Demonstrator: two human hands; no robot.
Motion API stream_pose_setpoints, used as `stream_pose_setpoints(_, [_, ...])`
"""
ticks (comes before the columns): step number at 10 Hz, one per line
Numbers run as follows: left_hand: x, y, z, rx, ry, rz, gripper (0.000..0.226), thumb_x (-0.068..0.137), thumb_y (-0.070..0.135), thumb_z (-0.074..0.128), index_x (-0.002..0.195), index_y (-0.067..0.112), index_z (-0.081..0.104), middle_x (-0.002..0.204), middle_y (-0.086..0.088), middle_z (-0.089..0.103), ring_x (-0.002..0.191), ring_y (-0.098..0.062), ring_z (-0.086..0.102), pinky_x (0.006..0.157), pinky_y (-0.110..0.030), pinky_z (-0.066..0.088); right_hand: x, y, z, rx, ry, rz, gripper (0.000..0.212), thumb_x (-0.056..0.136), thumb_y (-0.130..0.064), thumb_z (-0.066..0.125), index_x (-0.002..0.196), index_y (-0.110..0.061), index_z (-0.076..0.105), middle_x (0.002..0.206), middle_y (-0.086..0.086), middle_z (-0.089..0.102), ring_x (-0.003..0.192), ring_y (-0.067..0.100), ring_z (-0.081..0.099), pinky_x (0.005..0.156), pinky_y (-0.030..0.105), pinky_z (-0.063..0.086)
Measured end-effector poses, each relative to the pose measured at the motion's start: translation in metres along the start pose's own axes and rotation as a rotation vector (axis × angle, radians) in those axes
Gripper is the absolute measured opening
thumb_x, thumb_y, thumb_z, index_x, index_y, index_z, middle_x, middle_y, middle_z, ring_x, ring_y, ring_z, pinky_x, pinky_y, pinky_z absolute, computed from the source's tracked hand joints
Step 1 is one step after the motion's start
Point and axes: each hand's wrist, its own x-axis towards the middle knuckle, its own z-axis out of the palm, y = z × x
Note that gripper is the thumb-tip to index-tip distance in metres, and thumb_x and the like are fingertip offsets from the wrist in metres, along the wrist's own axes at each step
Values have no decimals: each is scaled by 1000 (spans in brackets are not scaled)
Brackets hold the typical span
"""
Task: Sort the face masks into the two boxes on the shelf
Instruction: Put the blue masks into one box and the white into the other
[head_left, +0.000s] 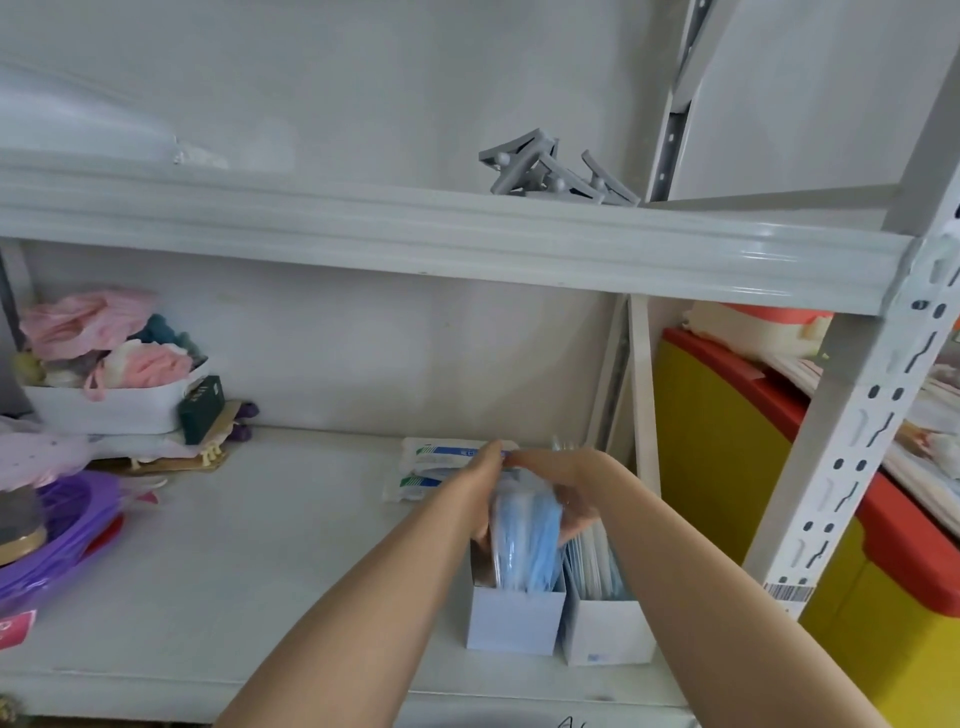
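Two open boxes stand side by side at the right of the white shelf: a pale blue box (514, 621) and a white box (605, 631). A clear-wrapped bundle of blue face masks (527, 540) stands upright in the pale blue box. My left hand (483, 480) grips the bundle's top on the left. My right hand (563, 491) grips it on the right and from behind. More wrapped masks (592, 564) fill the white box. Behind the hands lie flat white mask packets (434, 465) with blue and green print.
A white bin (111, 408) heaped with pink cloth sits at the back left, a dark green box (201, 408) beside it. A purple basket (62, 530) lies at the left. The shelf upright (852, 431) stands right of the boxes, with a yellow and red bin (743, 467) beyond.
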Motion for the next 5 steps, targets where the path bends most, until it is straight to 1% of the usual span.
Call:
stream_pose_setpoints(1, [1,-4,-5,-112,23,94,56,85,59,53,113,12,63,99,-13,72,84,-30,70,75,-38,56,10,-40,-5,-1221,-265,595,52,92,-51,49,108,-3,54,92,15,64,75,29,68,64,43,59])
stream_pose_setpoints(2, [4,-10,-7,-164,-51,126,62,78,63,58,113,12,66,106,-13,72,95,-32,69,80,-41,55,30,-45,-22,-1430,-330,535,56,92,-60,42,96,-4,53,98,16,64,79,28,67,72,37,59])
stream_pose_setpoints(3, [0,-11,-7,-223,-124,132,65,76,65,55,110,12,69,110,-15,72,100,-32,66,84,-43,51,38,-30,-32,-1503,-360,300,57,87,-69,39,97,-15,57,95,9,62,83,22,57,79,30,50])
stream_pose_setpoints(4, [-5,-8,-8,-266,-50,88,64,77,66,51,110,13,68,103,-16,73,95,-33,68,80,-46,52,41,-27,-38,-1414,-321,290,58,87,-71,36,91,-18,58,91,8,63,80,20,58,82,31,50])
stream_pose_setpoints(5, [-2,-9,-13,-315,88,105,52,86,56,49,104,11,67,86,-14,73,82,-32,69,72,-43,53,38,-14,-49,-1412,-337,301,72,78,-82,34,104,-20,58,92,8,66,85,23,65,86,33,53])
